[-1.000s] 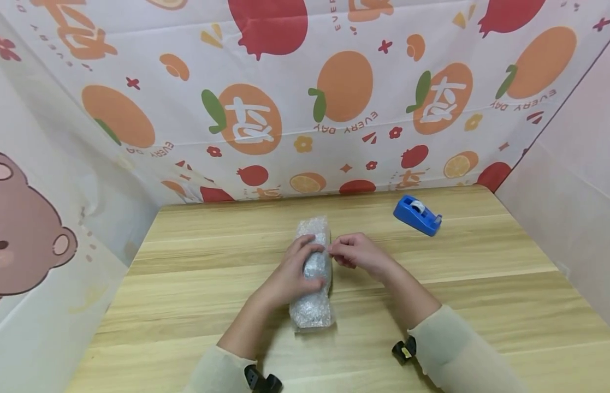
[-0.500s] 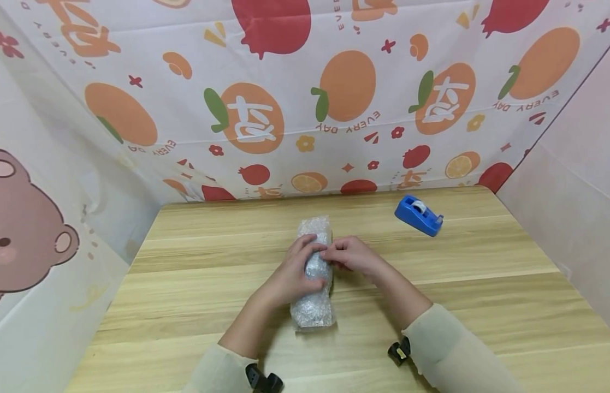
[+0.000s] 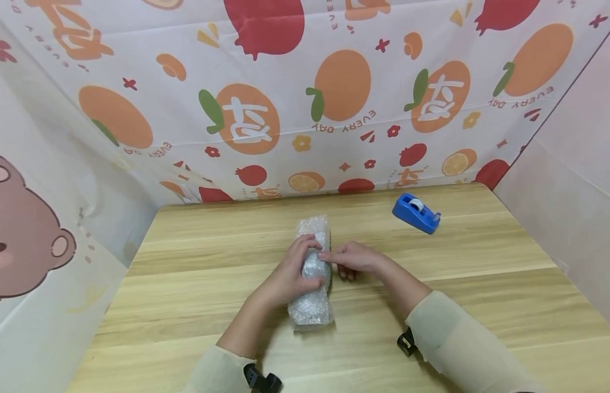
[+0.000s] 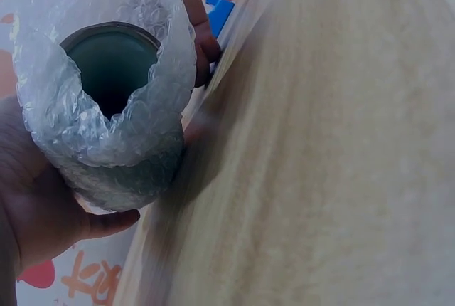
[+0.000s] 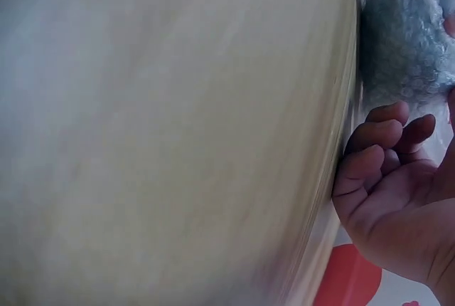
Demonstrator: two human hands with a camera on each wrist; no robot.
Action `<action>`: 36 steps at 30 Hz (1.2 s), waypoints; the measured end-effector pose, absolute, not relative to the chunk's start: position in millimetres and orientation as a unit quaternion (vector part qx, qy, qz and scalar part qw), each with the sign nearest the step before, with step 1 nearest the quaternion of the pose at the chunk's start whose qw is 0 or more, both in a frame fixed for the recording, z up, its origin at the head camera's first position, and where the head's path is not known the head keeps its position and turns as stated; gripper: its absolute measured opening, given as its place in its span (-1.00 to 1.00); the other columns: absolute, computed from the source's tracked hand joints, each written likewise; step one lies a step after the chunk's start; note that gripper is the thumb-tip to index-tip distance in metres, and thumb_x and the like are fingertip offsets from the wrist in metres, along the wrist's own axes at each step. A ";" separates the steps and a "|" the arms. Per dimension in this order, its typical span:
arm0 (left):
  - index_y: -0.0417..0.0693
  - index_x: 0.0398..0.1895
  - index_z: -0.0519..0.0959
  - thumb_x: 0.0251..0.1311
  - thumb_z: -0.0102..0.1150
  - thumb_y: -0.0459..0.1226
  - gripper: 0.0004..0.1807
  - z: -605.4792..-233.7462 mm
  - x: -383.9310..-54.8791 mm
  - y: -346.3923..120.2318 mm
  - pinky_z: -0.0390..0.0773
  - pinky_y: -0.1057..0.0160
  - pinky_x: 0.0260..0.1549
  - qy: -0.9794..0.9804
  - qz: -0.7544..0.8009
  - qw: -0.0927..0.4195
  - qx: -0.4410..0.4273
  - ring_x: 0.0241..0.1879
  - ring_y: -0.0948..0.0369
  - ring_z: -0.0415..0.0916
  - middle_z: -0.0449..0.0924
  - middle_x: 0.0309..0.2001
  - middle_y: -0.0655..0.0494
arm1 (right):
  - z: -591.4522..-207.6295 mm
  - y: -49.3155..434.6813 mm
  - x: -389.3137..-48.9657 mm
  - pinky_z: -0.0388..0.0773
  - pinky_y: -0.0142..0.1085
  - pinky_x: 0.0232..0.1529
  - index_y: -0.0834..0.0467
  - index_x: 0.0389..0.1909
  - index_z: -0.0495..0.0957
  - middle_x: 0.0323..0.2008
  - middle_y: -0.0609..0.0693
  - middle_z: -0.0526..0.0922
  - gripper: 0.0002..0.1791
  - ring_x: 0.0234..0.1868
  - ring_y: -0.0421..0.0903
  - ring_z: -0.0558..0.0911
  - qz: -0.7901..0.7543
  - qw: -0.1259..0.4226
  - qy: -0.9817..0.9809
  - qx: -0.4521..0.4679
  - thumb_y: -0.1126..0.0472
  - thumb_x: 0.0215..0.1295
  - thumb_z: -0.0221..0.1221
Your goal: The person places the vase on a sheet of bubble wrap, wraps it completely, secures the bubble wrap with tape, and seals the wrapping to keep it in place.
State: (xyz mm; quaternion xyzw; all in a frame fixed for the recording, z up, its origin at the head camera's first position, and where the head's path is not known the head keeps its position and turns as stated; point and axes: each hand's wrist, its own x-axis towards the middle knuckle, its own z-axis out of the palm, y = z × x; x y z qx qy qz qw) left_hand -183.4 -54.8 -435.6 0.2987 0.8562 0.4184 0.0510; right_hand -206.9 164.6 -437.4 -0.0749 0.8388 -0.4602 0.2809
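A long cylinder in bubble wrap [image 3: 312, 308] lies on the table, its length running away from me. At its near end, the left wrist view shows a dark green hollow opening [image 4: 117, 67] ringed by the loose wrap. My left hand [image 3: 286, 273] grips the cylinder from the left, fingers over the top and thumb on the near side. My right hand [image 3: 359, 257] is on its right side, with one straight finger touching the wrap near the left fingertips. The other right fingers are bent beside the cylinder and hold nothing, as the right wrist view shows.
A blue tape dispenser [image 3: 415, 214] with a roll in it stands at the back right of the wooden table [image 3: 206, 273]. Behind the table hangs a fruit-print cloth [image 3: 295, 109]. Dark wrist cameras sit at both sleeves.
The right hand has gone from pinching at the wrap's right edge to touching it with one straight finger, slightly nearer me. My left hand keeps its grip; the cylinder stays put.
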 end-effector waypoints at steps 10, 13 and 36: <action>0.20 -0.03 0.34 -0.01 0.42 -0.19 -0.48 -437.8 -182.7 -56.8 0.19 -0.23 0.33 0.861 0.409 0.044 0.300 0.48 -0.03 0.06 0.13 0.47 0.08 | -438.3 169.2 -210.0 0.47 -0.36 -0.62 0.20 -0.63 0.57 -0.68 0.02 0.59 -0.26 -0.69 -0.14 0.50 -0.450 0.299 0.837 -0.086 -0.44 0.22 0.08; 0.20 -0.02 0.37 0.01 0.40 -0.19 -0.51 -436.1 -183.0 -56.0 0.23 -0.21 0.32 0.863 0.399 0.042 0.306 0.46 -0.03 0.09 0.14 0.46 0.08 | -439.8 172.1 -212.9 0.52 -0.36 -0.56 0.23 -0.57 0.58 -0.65 0.03 0.61 -0.29 -0.65 -0.13 0.54 -0.483 0.326 0.808 -0.088 -0.39 0.24 0.11; 0.17 -0.02 0.43 0.06 0.34 -0.19 -0.59 -434.1 -180.7 -57.2 0.32 -0.16 0.26 0.867 0.382 0.037 0.318 0.41 -0.11 0.17 0.13 0.46 0.01 | -437.5 183.3 -217.7 0.63 -0.29 -0.36 0.31 -0.25 0.56 -0.33 0.12 0.73 -0.58 -0.39 -0.11 0.68 -0.509 0.391 0.759 -0.115 -0.02 0.48 0.05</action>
